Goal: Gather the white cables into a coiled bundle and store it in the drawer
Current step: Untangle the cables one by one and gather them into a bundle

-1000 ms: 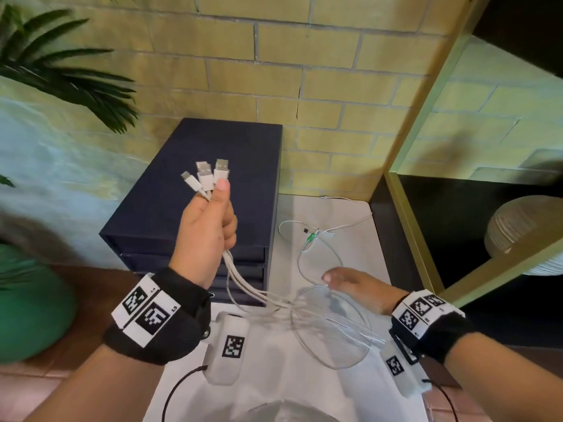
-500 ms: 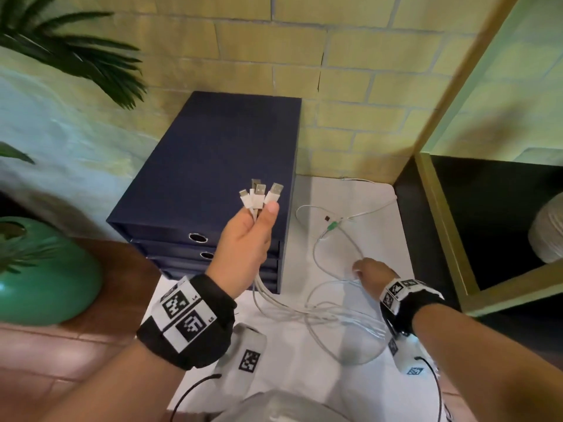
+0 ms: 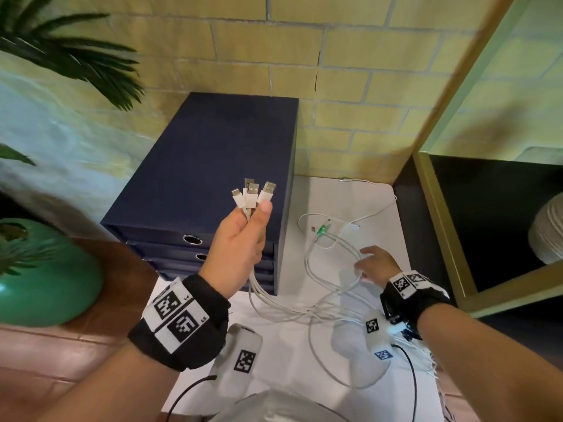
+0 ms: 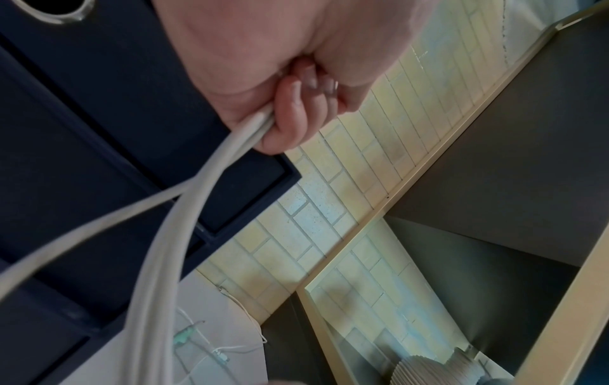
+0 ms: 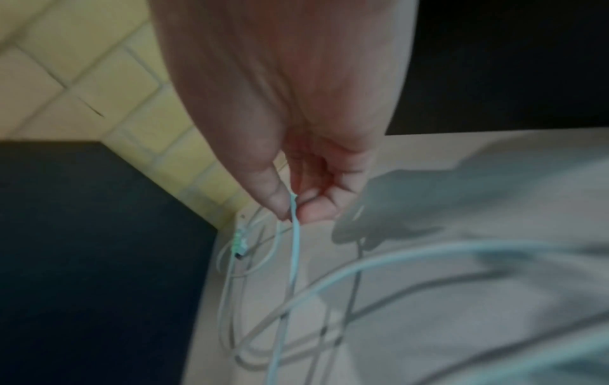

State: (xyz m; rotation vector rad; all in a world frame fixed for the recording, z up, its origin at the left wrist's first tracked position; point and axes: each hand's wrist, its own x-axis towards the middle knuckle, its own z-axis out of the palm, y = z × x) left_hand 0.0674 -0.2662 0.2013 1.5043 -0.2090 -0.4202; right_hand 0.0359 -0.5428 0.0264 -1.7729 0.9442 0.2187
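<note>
My left hand [image 3: 243, 239] is raised in front of the navy drawer unit [image 3: 213, 166] and grips several white cables [image 3: 280, 303] just below their USB plugs [image 3: 254, 194], which stick up above the thumb. In the left wrist view the left hand [image 4: 296, 104] is curled round the white cables [image 4: 184, 234]. The cables trail down in loose loops over the white surface [image 3: 350, 196]. My right hand [image 3: 373, 266] is low over the loops, and in the right wrist view my right hand [image 5: 293, 208] pinches one white cable [image 5: 294, 247] between thumb and finger.
A green connector [image 3: 321, 230] lies among thin wires beside the drawer unit. The drawers are closed, with round pull holes [image 3: 192, 240]. A green vase [image 3: 45, 275] stands at left, a gold-framed black shelf [image 3: 487, 223] with a ribbed pot [image 3: 548, 233] at right, and a brick wall behind.
My right hand has moved forward over the loops and now pinches one cable. The left hand keeps its grip on the plug ends; the view has shifted slightly.
</note>
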